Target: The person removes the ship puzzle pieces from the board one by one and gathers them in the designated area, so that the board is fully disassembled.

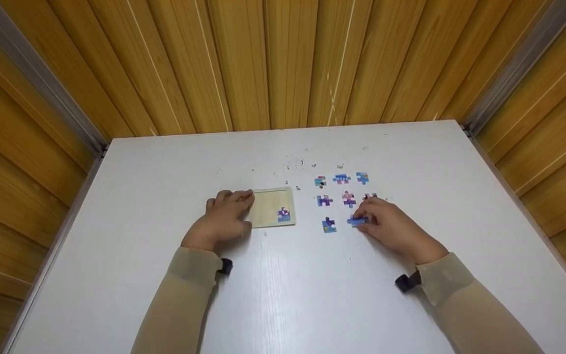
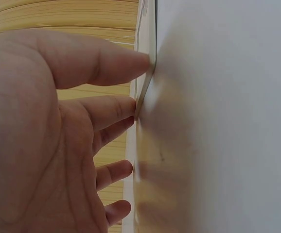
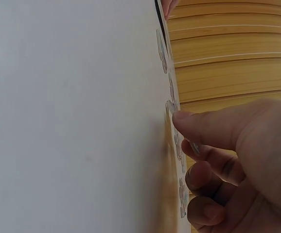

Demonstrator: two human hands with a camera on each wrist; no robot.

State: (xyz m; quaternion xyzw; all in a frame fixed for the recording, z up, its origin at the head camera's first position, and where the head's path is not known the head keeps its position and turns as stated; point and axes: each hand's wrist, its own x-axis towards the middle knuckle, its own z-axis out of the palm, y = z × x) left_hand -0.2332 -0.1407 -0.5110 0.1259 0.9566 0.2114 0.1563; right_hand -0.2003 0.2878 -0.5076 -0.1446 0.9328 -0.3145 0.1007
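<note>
My left hand holds the left end of a shallow wooden puzzle tray, with the thumb at its near edge and fingers towards the far corner. In the left wrist view the thumb touches the tray's rim. Inside the tray's near right corner lies one purple-and-blue puzzle piece. My right hand pinches a blue puzzle piece between thumb and fingers, at the table top. The right wrist view shows that piece tilted, partly hidden by the thumb.
Several loose pieces lie in rows right of the tray, among them a pink one, a purple one and a blue-and-yellow one. Dark specks mark the white table behind. Wood-look walls stand around it.
</note>
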